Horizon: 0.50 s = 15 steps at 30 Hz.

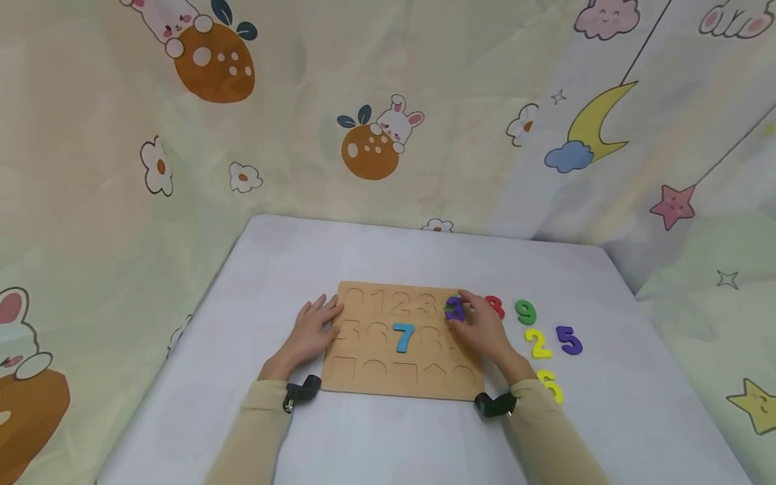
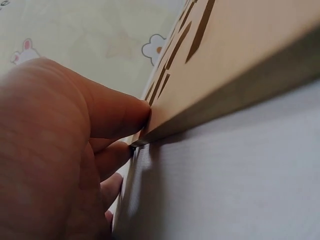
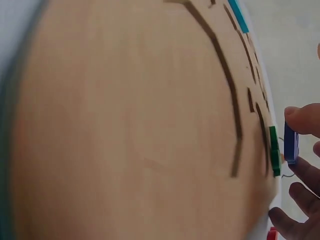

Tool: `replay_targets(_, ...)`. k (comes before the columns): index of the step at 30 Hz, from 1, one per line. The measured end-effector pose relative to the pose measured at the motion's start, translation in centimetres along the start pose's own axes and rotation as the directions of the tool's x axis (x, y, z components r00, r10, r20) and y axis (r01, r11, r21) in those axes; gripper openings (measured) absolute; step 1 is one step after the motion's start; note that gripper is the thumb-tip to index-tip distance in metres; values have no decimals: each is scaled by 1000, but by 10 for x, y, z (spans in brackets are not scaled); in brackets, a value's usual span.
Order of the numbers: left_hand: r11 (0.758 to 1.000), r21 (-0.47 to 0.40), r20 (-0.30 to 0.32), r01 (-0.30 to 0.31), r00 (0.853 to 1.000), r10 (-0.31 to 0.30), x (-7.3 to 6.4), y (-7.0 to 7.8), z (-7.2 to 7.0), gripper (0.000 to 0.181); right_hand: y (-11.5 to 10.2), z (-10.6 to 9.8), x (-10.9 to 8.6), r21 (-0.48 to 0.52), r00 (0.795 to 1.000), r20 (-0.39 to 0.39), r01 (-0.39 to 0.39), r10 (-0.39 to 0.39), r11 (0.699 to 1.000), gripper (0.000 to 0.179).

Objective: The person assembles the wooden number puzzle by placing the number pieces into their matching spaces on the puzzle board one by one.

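Positioning the purple 3 (image 1: 455, 308) looks the step, we reckon, wanting a steady hold next: the right hand (image 1: 485, 330) pinches it over the board's (image 1: 388, 388) far right, the left hand (image 1: 311, 331) rests relaxed fingers at its left edge, and only the right-wrist view reveals clearance above the green piece (image 3: 274, 151).

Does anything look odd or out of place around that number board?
One small oddity: the right hand holds a purple 3 over a green piece on the wooden board, though the 3 outline beside it looks empty. Nothing looks spilled or damaged.
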State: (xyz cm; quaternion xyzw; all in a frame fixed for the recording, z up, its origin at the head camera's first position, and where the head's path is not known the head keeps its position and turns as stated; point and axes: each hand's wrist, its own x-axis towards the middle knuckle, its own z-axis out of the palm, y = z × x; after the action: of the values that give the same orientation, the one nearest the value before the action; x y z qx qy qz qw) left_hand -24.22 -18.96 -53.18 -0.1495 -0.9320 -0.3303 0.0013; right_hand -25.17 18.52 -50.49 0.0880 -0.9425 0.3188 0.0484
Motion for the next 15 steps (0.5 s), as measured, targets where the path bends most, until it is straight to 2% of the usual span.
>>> replay_targets(8, 999, 10, -2, -44, 999, 44, 1, 1, 0, 49, -2, 10, 2, 39, 1000, -20, -15, 15, 999, 69)
replay_targets(15, 999, 13, -13, -44, 999, 45, -1, 1, 1, 49, -9, 13, 9, 62, 999, 17, -40, 39, 997, 69)
